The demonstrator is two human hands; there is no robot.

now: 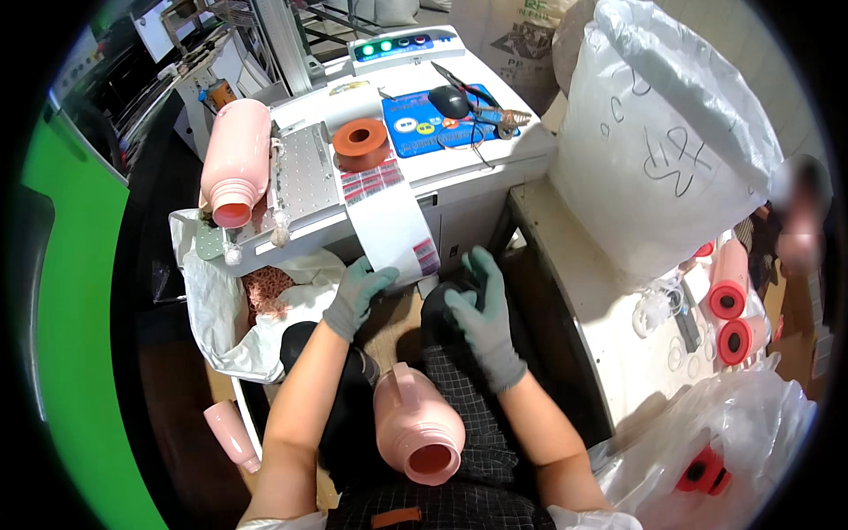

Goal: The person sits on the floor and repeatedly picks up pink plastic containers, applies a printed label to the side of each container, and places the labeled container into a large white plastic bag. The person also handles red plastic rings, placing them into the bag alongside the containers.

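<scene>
A strip of labels point(389, 225), white with red printed labels, hangs from the machine's front edge toward my lap. My left hand point(353, 299), in a grey-green glove, pinches the strip's lower left corner. To the right of the strip, my right hand point(490, 331), gloved alike, is raised with its fingers apart and nothing in it. A pink bottle point(417, 411) with a handle rests between my thighs, its open mouth toward me. An orange roll point(360, 144) sits at the strip's upper end.
Another pink bottle point(237, 155) lies on the machine's perforated plate point(305, 168). A blue mat point(424, 124) bears pliers and a black mouse. A white sack point(662, 141) stands at right, with pink cylinders point(729, 287) near it. A white bag point(216, 300) hangs below left.
</scene>
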